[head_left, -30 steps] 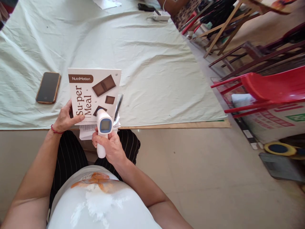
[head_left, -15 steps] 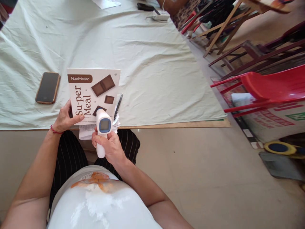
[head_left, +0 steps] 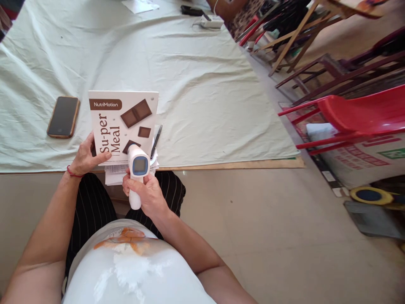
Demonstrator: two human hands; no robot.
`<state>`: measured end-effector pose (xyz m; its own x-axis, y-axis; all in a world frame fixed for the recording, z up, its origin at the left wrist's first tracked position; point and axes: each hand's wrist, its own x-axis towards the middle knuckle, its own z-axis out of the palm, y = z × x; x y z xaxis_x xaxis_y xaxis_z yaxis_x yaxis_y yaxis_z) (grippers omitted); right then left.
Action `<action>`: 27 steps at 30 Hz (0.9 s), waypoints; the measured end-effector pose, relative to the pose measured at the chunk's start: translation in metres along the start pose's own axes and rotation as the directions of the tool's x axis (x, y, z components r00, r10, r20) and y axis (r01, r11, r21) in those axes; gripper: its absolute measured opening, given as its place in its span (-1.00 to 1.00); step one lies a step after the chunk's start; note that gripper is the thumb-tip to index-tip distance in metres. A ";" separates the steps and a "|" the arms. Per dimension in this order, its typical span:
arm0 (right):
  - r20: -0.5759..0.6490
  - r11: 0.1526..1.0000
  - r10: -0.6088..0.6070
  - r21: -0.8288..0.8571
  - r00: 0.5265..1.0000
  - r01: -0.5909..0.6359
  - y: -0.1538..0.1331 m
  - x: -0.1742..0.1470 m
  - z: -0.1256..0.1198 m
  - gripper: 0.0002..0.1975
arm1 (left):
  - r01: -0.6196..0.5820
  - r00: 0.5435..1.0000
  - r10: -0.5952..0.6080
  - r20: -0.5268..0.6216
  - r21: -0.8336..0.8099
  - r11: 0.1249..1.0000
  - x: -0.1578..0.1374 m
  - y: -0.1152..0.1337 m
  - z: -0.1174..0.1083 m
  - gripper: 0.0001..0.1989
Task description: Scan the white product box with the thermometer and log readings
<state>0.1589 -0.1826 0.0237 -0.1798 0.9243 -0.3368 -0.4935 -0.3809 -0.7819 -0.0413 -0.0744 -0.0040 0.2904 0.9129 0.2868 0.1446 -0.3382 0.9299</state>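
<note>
Left hand (head_left: pixel 88 154) grips the white pack (head_left: pixel 131 135) at its lower left corner, thumb across the front, other fingers around the side edge and mostly hidden. Print reads "NutriMotion" and "Su-per Meal", with brown chocolate pieces pictured. Pack is at the near edge of the cloth-covered table (head_left: pixel 209 101), over loose papers (head_left: pixel 114 176) that stick out past the edge; can't tell whether it touches them.

Right hand (head_left: pixel 145 190) is wrapped around the handle of a white handheld thermometer (head_left: pixel 139 166) — blue-framed grey screen facing up at the wearer, no legible reading. Its head overlaps the pack's lower right corner in view; contact unclear.

Black pen (head_left: pixel 156 142) lies just right of the pack. Dark phone (head_left: pixel 63 117) in a brownish case lies flat on the cloth, left of the pack. Far edge: white device (head_left: pixel 211 22) with a cord, plus paper (head_left: pixel 141 6). Red chair (head_left: pixel 357 112) off to the right — well apart from both hands.
</note>
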 end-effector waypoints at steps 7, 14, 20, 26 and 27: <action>-0.094 0.965 -0.175 -0.215 0.980 0.152 -0.030 -0.001 -0.034 -0.68 | -0.011 1.000 0.012 -0.011 0.025 1.000 0.000 0.000 0.000 -0.41; -0.267 0.479 -0.610 -0.874 0.746 0.078 -0.081 0.030 -0.118 -0.56 | -0.007 1.000 0.008 -0.012 0.033 0.999 -0.002 -0.002 -0.002 -0.38; -0.315 0.126 -0.690 -0.939 0.651 -0.320 -0.093 0.063 -0.178 -0.49 | -0.013 1.000 0.013 -0.021 0.011 1.000 -0.005 -0.008 -0.003 -0.38; -0.292 0.066 -0.713 -0.933 0.637 -0.353 -0.087 0.070 -0.195 -0.56 | -0.068 0.988 0.067 -0.139 -0.003 0.998 -0.005 -0.017 0.002 -0.34; -0.280 0.051 -0.723 -0.933 0.632 -0.355 -0.085 0.070 -0.196 -0.57 | -0.079 0.982 0.083 -0.170 0.030 0.996 -0.004 -0.020 0.003 -0.32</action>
<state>0.3547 -0.0900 -0.0360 0.4815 0.8520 0.2054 0.8329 -0.3719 -0.4099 -0.0429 -0.0722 -0.0241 0.1361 0.9071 0.3982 0.1499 -0.4162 0.8968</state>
